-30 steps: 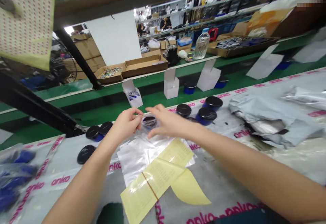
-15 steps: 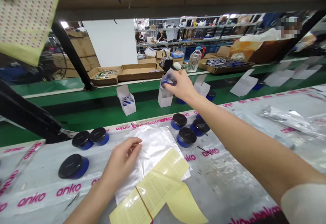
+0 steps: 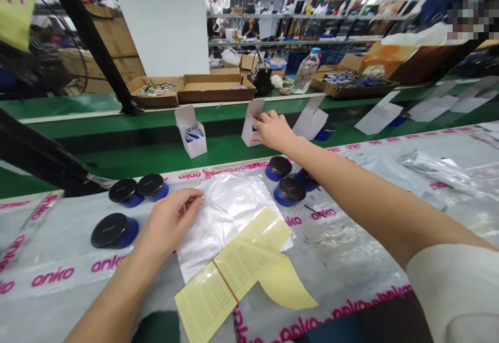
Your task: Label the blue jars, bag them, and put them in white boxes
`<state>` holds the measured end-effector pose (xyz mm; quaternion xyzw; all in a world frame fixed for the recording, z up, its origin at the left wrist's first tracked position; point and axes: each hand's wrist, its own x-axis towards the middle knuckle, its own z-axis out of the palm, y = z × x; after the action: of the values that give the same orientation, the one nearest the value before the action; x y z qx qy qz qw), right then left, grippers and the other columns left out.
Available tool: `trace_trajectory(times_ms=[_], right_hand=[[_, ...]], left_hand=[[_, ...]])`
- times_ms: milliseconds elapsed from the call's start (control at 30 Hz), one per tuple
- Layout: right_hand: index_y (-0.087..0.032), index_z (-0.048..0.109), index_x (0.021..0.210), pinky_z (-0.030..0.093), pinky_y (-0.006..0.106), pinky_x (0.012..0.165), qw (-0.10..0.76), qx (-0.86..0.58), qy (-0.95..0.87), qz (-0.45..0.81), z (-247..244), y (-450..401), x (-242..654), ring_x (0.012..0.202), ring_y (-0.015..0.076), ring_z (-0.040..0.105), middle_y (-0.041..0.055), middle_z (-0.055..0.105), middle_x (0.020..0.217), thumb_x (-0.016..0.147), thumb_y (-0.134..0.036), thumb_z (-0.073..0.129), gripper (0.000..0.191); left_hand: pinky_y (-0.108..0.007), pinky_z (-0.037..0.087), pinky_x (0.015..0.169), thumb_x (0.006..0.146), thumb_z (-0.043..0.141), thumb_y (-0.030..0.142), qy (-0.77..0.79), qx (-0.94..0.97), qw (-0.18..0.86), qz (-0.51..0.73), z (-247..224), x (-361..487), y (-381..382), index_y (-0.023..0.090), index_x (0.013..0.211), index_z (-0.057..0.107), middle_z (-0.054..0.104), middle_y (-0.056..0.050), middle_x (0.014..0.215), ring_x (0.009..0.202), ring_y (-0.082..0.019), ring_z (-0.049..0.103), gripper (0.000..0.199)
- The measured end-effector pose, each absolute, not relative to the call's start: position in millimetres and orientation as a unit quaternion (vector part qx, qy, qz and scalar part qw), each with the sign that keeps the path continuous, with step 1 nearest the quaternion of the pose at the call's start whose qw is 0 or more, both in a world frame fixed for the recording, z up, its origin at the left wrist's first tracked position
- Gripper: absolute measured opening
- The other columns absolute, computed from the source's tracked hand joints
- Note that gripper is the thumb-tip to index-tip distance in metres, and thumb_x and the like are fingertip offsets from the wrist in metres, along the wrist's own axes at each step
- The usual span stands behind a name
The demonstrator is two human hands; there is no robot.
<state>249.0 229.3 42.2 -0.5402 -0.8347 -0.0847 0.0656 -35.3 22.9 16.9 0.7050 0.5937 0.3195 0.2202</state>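
Observation:
My right hand (image 3: 273, 131) reaches over a small white open box (image 3: 248, 131) on the green belt, its fingers at the opening and partly hiding what is inside. My left hand (image 3: 171, 215) rests at the left edge of a stack of clear plastic bags (image 3: 212, 202), fingers curled and thumb close to them. Yellow sticker sheets (image 3: 234, 260) lie across the bags' lower part. Round tubs with black lids (image 3: 115, 230) and blue sides stand left of the bags; more tubs (image 3: 289, 191) are grouped to their right. Another white box (image 3: 193, 137) holds blue-and-white packets.
More open white boxes (image 3: 312, 119) line the green belt (image 3: 148, 148). Behind are cardboard trays (image 3: 216, 89), a plastic bottle (image 3: 306, 73) and a tray of blue items (image 3: 351, 84). A black post (image 3: 93, 41) slants down at left. Clear wrapping (image 3: 440, 171) lies at right.
My right hand has lowered a clear-wrapped blue item into the white box's opening. My left hand has shifted slightly left relative to the bags. The view has tilted down.

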Motion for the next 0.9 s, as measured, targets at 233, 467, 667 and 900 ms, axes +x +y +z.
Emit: trace_trajectory(times_ms=[233, 467, 667, 900], right_hand=[[-0.007, 0.048, 0.146, 0.037, 0.06, 0.101, 0.047, -0.558, -0.827, -0.052, 42.4, 228.5, 231.2, 0.13, 0.0464, 0.042, 0.0277, 0.058, 0.138, 0.084, -0.037, 0.072, 0.073], [-0.018, 0.063, 0.13, 0.044, 0.053, 0.104, 0.179, -0.519, -0.835, 0.052, 69.2, 110.6, 247.8, 0.129, 0.0378, 0.052, 0.0193, 0.061, 0.138, 0.095, -0.042, 0.061, 0.042], [-0.03, 0.061, 0.111, 0.057, 0.043, 0.086, 0.259, -0.501, -0.772, 0.294, 4.9, -37.4, 252.8, 0.102, 0.0286, 0.068, 0.0079, 0.071, 0.108, 0.084, -0.038, 0.074, 0.03], [-0.028, 0.064, 0.101, 0.057, 0.03, 0.069, 0.354, -0.502, -0.713, 0.338, -13.3, -51.3, 234.7, 0.078, 0.0189, 0.071, 0.0003, 0.075, 0.089, 0.095, -0.024, 0.061, 0.008]], left_hand=[[-0.036, 0.052, 0.085, 0.096, 0.06, 0.034, 0.511, 0.764, 0.329, 0.216, 17.4, -3.4, 2.4, 0.023, 0.109, 0.071, 0.074, -0.005, 0.104, 0.094, -0.022, 0.067, 0.021], [-0.044, 0.046, 0.103, 0.091, 0.071, 0.025, 0.438, 0.816, 0.353, 0.132, 7.5, 19.6, -11.9, 0.022, 0.131, 0.063, 0.065, -0.009, 0.12, 0.117, -0.027, 0.058, 0.041], [-0.038, 0.048, 0.092, 0.09, 0.07, 0.015, 0.433, 0.806, 0.376, 0.147, 6.9, 17.4, -6.7, 0.021, 0.1, 0.07, 0.065, -0.003, 0.096, 0.1, -0.022, 0.062, 0.012], [-0.038, 0.048, 0.098, 0.091, 0.07, 0.025, 0.4, 0.774, 0.441, 0.214, 8.2, 16.6, -8.7, 0.027, 0.123, 0.064, 0.067, -0.005, 0.125, 0.117, -0.024, 0.061, 0.032]])
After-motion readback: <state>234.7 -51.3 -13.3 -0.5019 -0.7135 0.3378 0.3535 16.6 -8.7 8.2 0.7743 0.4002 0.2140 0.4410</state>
